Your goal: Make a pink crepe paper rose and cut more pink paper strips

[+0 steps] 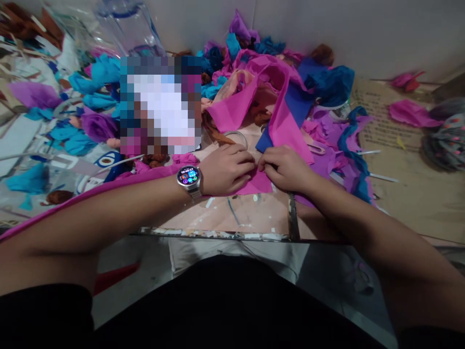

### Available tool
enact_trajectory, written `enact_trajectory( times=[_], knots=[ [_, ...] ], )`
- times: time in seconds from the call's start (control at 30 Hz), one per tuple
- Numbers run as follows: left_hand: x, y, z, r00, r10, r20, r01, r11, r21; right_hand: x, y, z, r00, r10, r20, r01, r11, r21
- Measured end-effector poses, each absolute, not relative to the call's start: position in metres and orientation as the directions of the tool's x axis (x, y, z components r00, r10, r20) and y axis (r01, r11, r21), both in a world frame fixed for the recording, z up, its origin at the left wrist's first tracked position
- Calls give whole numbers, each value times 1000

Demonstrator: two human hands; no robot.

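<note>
My left hand [227, 169], with a round watch [188, 176] on its wrist, and my right hand [285, 168] meet at the middle of the worktable [225, 215]. Both have their fingers curled and pinched on a piece of magenta crepe paper [258, 184] that lies flat on the table between them. A long band of the same magenta paper [90, 194] runs off to the left under my left forearm. Just behind my hands a wide magenta strip [286, 121] and a dark blue strip [296, 104] drape down from the heap.
A heap of crepe paper scraps [250, 53] in purple, turquoise, blue and brown fills the back of the table. Turquoise and purple paper flowers [96, 126] lie at the left. A clear plastic bottle [127, 26] stands behind. Cardboard [403, 165] covers the right side.
</note>
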State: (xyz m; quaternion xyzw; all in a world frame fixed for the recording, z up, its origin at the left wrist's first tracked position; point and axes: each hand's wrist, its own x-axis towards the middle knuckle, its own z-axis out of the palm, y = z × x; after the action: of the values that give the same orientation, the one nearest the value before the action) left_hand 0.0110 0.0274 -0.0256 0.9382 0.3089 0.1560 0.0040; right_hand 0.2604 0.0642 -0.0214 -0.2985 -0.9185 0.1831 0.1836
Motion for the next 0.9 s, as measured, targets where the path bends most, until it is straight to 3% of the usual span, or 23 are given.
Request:
enact_trajectory(
  times=[0.9],
  knots=[
    [9,30,-26,754,602,263,571,-798,193,260,64,-19,-766,612,198,484,751,-448]
  ],
)
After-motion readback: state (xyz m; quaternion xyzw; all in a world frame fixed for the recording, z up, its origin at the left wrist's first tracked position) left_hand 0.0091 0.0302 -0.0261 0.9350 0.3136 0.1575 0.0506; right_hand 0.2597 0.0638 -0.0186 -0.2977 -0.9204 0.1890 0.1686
